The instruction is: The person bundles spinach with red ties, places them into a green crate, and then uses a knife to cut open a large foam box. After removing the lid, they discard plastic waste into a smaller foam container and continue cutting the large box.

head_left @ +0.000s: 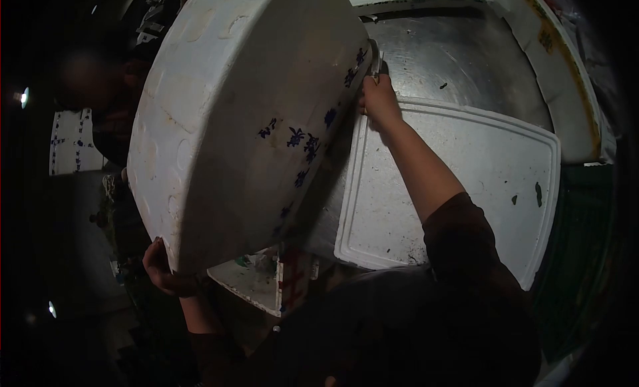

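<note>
A large white styrofoam box with blue printed characters stands tilted up on its side in front of me. My left hand is closed around its lower left corner, thumb on the outer face. My right hand is closed at the box's far right edge, with a narrow, pale, blade-like tool sticking up from its fingers. I cannot tell what kind of tool it is. Under my right forearm lies a white styrofoam lid with a raised rim and dark specks.
The lid rests partly on a scratched metal surface. Another foam box wall with a yellow-brown stripe curves along the right. Below the tilted box is an open foam container. A person is at the left, near a blue-marked white box.
</note>
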`<state>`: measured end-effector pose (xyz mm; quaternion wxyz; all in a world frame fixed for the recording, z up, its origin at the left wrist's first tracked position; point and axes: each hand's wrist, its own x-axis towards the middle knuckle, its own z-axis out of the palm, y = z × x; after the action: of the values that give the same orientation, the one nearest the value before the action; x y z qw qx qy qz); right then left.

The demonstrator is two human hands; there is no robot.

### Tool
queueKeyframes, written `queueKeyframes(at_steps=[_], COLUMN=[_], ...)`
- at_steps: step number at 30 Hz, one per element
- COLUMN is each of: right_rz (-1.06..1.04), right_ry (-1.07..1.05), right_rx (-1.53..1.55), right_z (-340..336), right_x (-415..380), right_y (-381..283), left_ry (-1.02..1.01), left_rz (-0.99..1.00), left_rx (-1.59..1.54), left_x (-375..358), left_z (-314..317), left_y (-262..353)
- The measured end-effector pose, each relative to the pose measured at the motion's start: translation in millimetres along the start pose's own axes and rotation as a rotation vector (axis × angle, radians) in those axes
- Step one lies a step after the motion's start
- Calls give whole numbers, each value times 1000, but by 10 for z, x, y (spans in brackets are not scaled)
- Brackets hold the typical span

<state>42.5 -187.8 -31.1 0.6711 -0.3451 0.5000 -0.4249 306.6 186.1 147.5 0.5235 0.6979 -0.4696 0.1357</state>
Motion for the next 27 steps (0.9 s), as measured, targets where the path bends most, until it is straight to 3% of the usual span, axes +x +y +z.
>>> queueKeyframes(at_steps=[2, 5, 7, 10, 19, 23, 26, 27], right_rz=[-1, -3, 50, -5, -23, -7, -8, -98], right_ry=[-6, -23, -38, -19, -16, -69, -131, -120], right_rx=[-42, -77, -68, -70, -306, -420, -511, -608], right_z=[-15, -39, -47, -42, 68, 160, 325, 390], right_x=[-1, 40, -17, 110, 278, -15, -294, -361], right_y=[-6, 10, -43, 43, 120, 232, 402, 551], left_ry=[8, 21, -29, 10, -6, -21, -24, -23], left_rz=[-12, -57, 91, -30, 24, 37, 16, 102], left_rx=[65, -75, -16, -39, 28, 95, -160, -79], left_x=[-9, 4, 8, 11, 35, 5, -75, -89], left_z=[-1, 10, 19, 42, 51, 2, 64, 70], left_y=[-2, -9, -20, 45, 49, 29, 138, 168])
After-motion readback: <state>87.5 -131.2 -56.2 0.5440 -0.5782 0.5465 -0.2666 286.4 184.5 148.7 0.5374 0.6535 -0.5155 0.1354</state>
